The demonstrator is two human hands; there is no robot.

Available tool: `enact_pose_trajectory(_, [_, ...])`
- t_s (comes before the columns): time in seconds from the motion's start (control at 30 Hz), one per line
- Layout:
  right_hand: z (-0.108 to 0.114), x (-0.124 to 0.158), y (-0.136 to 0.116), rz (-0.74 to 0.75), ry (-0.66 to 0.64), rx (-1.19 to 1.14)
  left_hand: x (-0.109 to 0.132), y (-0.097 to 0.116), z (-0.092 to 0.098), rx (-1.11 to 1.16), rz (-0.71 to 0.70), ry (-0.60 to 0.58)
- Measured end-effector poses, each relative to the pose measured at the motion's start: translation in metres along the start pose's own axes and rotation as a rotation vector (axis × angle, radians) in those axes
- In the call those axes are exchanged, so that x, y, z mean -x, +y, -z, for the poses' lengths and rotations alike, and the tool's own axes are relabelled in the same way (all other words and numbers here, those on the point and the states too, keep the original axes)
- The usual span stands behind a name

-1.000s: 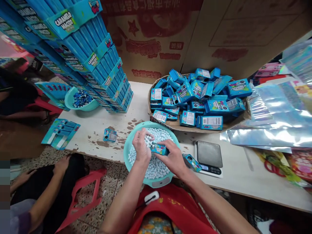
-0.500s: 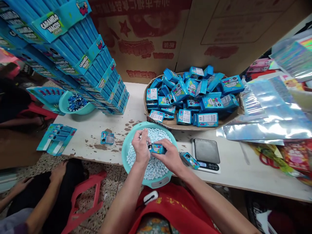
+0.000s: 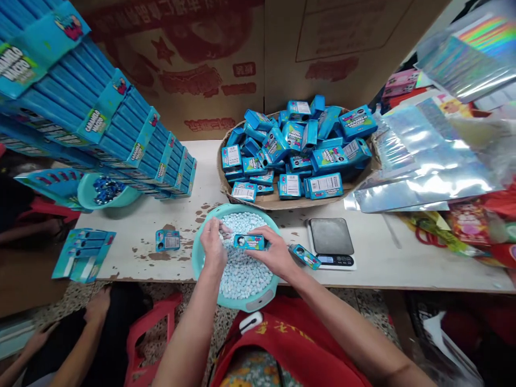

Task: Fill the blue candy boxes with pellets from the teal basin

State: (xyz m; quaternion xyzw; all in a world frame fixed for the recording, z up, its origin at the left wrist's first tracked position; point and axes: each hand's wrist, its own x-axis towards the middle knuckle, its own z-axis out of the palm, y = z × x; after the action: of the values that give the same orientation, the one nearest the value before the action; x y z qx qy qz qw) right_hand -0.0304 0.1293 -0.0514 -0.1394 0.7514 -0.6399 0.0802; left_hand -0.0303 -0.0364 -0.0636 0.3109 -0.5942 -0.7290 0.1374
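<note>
My right hand [image 3: 280, 251] grips a small blue candy box [image 3: 249, 242] printed "Caramelo Macizo", held level over a turquoise bowl [image 3: 196, 258]. A round opening shows near the box's left end. Left of the box, my left hand [image 3: 214, 244] is over the candies, fingers loosely curled and apart, fingertips down among them. Small pale-blue candies [image 3: 245, 277] fill the bowl. Just right of my right hand, another blue box [image 3: 305, 257] lies on the table beside a digital scale [image 3: 331, 236]. One more blue box [image 3: 167, 240] lies left of the bowl.
A cut-down cardboard box [image 3: 274, 203] full of blue boxes stands behind the bowl. Tall stacks of display cartons [image 3: 137, 150] rise at the left, near a small turquoise bowl [image 3: 131, 198]. Holographic sheets [image 3: 423, 188] cover the right side. Another person's arm [image 3: 86, 333] is at lower left.
My left hand has come away from the box's opening, down to the candies on the left. The box in my right hand has turned its opening more into view. The camera view has shifted.
</note>
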Motion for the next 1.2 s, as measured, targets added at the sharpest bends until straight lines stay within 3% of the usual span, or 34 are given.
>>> enact_pose_trajectory(0.1, [0.010,0.000,0.003,-0.003,-0.018,-0.043,-0.011,-0.024,0.016,-0.349,-0.025,-0.019])
enact_pose_trajectory(0.2, [0.040,0.009,-0.002,-0.038,0.056,-0.075,-0.024,-0.020,0.012,-0.514,-0.184,-0.044])
enact_pose_trajectory(0.3, [0.087,0.026,0.004,-0.138,0.340,0.043,-0.046,0.003,-0.026,-0.768,-0.419,-0.137])
enact_pose_trajectory(0.4, [0.133,0.039,0.036,-0.226,0.642,0.221,-0.078,0.014,-0.083,-1.250,-0.572,-0.288])
enact_pose_trajectory(0.43, [0.146,0.042,0.052,-0.239,0.709,0.267,-0.090,0.012,-0.100,-1.417,-0.528,-0.336])
enact_pose_trajectory(0.53, [0.170,0.048,0.096,-0.259,0.807,0.336,-0.122,-0.003,-0.137,-1.749,-0.221,-0.436])
enact_pose_trajectory(0.63, [0.174,0.053,0.118,-0.280,0.780,0.357,-0.140,-0.016,-0.147,-1.777,-0.100,-0.443])
enact_pose_trajectory(0.77, [0.157,0.056,0.092,-0.076,0.797,0.577,-0.140,-0.001,-0.133,-1.561,-0.078,-0.441])
enact_pose_trajectory(0.87, [0.134,0.046,0.051,0.054,0.780,0.528,-0.113,0.030,-0.114,-1.122,-0.107,-0.597])
enact_pose_trajectory(0.93, [0.116,0.031,0.027,0.001,0.616,0.242,-0.077,0.051,-0.099,-0.852,-0.223,-0.739])
enact_pose_trajectory(0.97, [0.107,0.022,0.018,-0.074,0.472,0.051,-0.054,0.060,-0.091,-0.800,-0.307,-0.790])
enact_pose_trajectory(1.03, [0.088,0.003,0.007,-0.275,0.141,-0.314,-0.009,0.070,-0.072,-0.815,-0.488,-0.918])
enact_pose_trajectory(1.1, [0.072,-0.011,0.005,-0.453,-0.120,-0.546,0.025,0.069,-0.049,-0.822,-0.565,-1.038])
enact_pose_trajectory(1.13, [0.065,-0.014,0.007,-0.505,-0.187,-0.607,0.035,0.063,-0.034,-0.803,-0.561,-1.036])
enact_pose_trajectory(1.2, [0.055,-0.014,0.013,-0.518,-0.204,-0.643,0.039,0.043,-0.001,-0.742,-0.499,-0.844])
